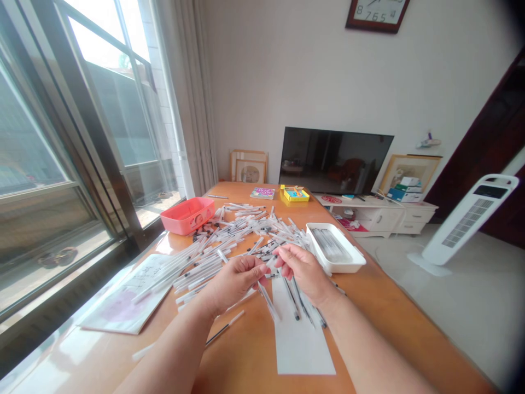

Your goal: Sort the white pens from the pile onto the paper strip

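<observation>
My left hand (241,278) is closed above the middle of the table, fingers curled round a clear pen barrel (222,256) whose end sticks out on its far side. Close beside it, my right hand (301,269) is pinched at thumb and fingertips; whatever it holds is too small to make out. The fingertips of both hands nearly meet. Beneath them lies a white paper strip (303,353) with several dark-tipped pens (295,306) on its far part. A large loose pile of clear pen pieces (246,227) spreads beyond the hands.
A red plastic box (186,217) stands at the left, and a white tray (356,261) of pen parts at the right. A booklet (127,306) lies near the window side. Farther back are a yellow box (296,196) and a colourful book (262,193).
</observation>
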